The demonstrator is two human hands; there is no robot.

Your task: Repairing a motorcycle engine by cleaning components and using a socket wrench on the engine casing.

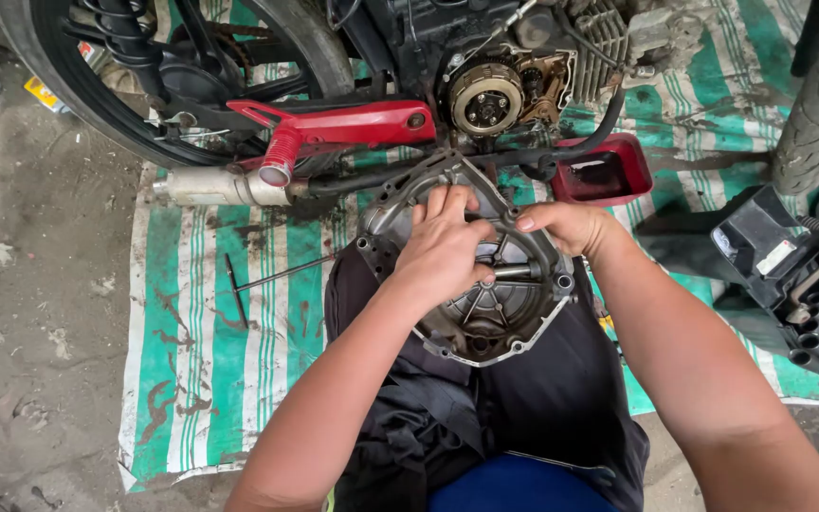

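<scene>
Left hand (443, 248) pressed flat inside the engine cover (471, 270), right hand (566, 228) pinching its rim just below the motorcycle (485, 95) — greasy metal could slip off the lap.

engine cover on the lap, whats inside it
Inside the engine cover: cast ribs and a short metal shaft. The left hand covers the upper middle; the right hand grips the rim.

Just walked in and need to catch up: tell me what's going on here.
A person sits by a motorcycle on a striped mat, with a metal engine cover resting inside-up on their lap. The left hand presses into the cover's middle; the right hand grips its far rim. On the engine, the clutch sits exposed. A T-wrench lies on the mat, and a red tray sits near the engine.
</scene>
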